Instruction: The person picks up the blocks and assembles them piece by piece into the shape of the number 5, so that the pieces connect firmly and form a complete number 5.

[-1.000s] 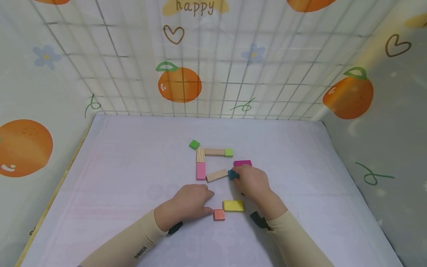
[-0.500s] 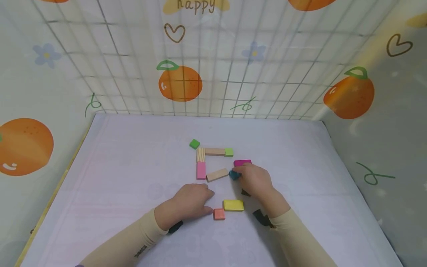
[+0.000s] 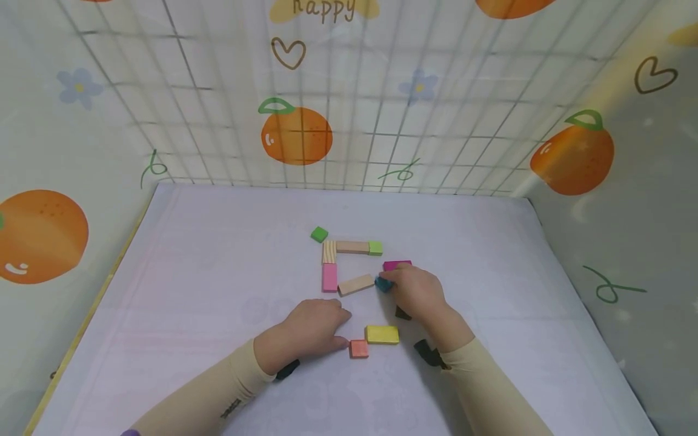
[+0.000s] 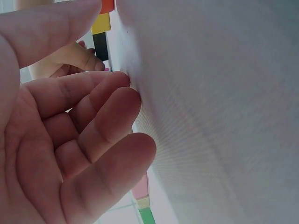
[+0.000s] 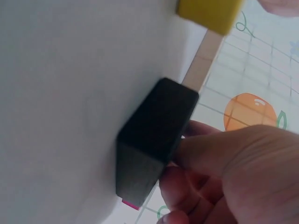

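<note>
I see the white table (image 3: 218, 254) filling the lower half of the head view, fenced on three sides by wire-grid walls (image 3: 382, 121) lined with orange-and-flower sheeting. My two arms come in from the bottom in beige sleeves (image 3: 207, 393). My left hand (image 3: 308, 333) lies palm down on the table, fingers loosely bent and holding nothing; the left wrist view shows their tips resting against the surface. Just right of its fingertips sits the orange block (image 3: 358, 349), with the yellow block (image 3: 382, 334) touching it on the far right.

My right hand (image 3: 417, 293) is further out, its fingertips pinching the teal block (image 3: 383, 283) on the table, just beside the right end of the slanted plain wooden block (image 3: 355, 284). The magenta block (image 3: 397, 265) lies just behind that hand, and a black block (image 5: 156, 140) sits under the palm, against the curled fingers in the right wrist view.

Beyond these, the pink block (image 3: 329, 278) lies below a striped wooden block (image 3: 328, 252), which meets a long wooden block (image 3: 352, 247) ending in a light green cube (image 3: 375, 247). A darker green cube (image 3: 319, 234) sits apart, just behind the corner.
</note>
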A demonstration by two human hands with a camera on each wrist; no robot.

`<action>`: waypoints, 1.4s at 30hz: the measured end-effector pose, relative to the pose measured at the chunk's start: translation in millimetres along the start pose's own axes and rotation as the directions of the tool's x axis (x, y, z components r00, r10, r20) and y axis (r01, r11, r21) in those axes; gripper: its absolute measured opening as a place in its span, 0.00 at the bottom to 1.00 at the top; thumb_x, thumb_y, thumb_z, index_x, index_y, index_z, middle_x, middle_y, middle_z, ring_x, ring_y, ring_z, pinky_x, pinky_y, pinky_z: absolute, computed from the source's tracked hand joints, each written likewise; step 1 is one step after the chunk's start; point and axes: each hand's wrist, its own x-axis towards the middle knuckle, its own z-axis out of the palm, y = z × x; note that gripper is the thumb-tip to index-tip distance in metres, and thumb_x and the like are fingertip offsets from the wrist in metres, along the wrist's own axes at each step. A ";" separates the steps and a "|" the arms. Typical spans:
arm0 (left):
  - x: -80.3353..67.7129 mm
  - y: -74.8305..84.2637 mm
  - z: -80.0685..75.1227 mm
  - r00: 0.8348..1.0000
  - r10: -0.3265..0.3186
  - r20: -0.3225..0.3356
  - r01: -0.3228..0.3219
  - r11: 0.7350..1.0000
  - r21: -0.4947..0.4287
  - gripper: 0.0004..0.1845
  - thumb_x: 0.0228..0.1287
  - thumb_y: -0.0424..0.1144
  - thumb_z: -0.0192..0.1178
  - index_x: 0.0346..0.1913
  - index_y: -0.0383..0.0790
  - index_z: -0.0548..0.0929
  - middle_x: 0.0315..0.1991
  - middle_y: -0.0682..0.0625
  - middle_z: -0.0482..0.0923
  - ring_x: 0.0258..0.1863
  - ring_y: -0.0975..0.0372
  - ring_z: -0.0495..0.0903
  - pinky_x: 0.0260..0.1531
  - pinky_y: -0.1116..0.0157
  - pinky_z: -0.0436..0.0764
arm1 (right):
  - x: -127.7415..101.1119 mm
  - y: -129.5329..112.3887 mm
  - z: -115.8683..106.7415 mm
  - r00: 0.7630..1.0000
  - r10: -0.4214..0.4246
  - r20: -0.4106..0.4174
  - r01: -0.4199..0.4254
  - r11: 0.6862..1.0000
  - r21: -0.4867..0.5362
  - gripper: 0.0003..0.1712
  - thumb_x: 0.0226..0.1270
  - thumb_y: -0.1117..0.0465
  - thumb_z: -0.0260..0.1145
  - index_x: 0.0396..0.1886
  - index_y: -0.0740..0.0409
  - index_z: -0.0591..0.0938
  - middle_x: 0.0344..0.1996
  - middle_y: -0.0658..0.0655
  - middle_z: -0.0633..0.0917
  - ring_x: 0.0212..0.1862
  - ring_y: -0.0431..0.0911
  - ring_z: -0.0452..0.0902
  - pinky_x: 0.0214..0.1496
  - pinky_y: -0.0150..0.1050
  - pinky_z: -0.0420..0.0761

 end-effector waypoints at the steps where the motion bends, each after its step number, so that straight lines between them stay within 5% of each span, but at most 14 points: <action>1: 0.4 -0.1 0.6 1.000 -0.001 0.000 0.001 1.000 0.001 0.22 0.61 0.55 0.70 0.55 0.50 0.86 0.36 0.56 0.81 0.33 0.67 0.76 0.35 0.67 0.80 | 0.1 0.2 0.4 1.000 -0.001 -0.001 0.001 1.000 -0.003 0.23 0.65 0.66 0.67 0.59 0.44 0.86 0.51 0.56 0.87 0.47 0.50 0.82 0.39 0.43 0.85; 25: 1.6 0.0 1.6 1.000 -0.008 0.009 0.008 1.000 0.001 0.24 0.60 0.56 0.71 0.56 0.51 0.86 0.38 0.56 0.82 0.34 0.67 0.77 0.36 0.67 0.80 | 2.6 2.1 3.4 0.999 -0.030 -0.045 0.030 1.000 0.001 0.23 0.64 0.66 0.68 0.59 0.47 0.85 0.52 0.56 0.88 0.52 0.52 0.84 0.44 0.49 0.86; 42: 0.9 0.5 -1.4 1.000 -0.018 0.019 0.018 1.000 -0.010 0.23 0.60 0.56 0.70 0.56 0.51 0.86 0.37 0.56 0.81 0.32 0.67 0.75 0.35 0.67 0.79 | 3.3 1.8 1.9 1.000 -0.002 -0.025 0.002 1.000 -0.001 0.19 0.59 0.53 0.77 0.50 0.50 0.87 0.40 0.51 0.89 0.37 0.45 0.80 0.40 0.46 0.84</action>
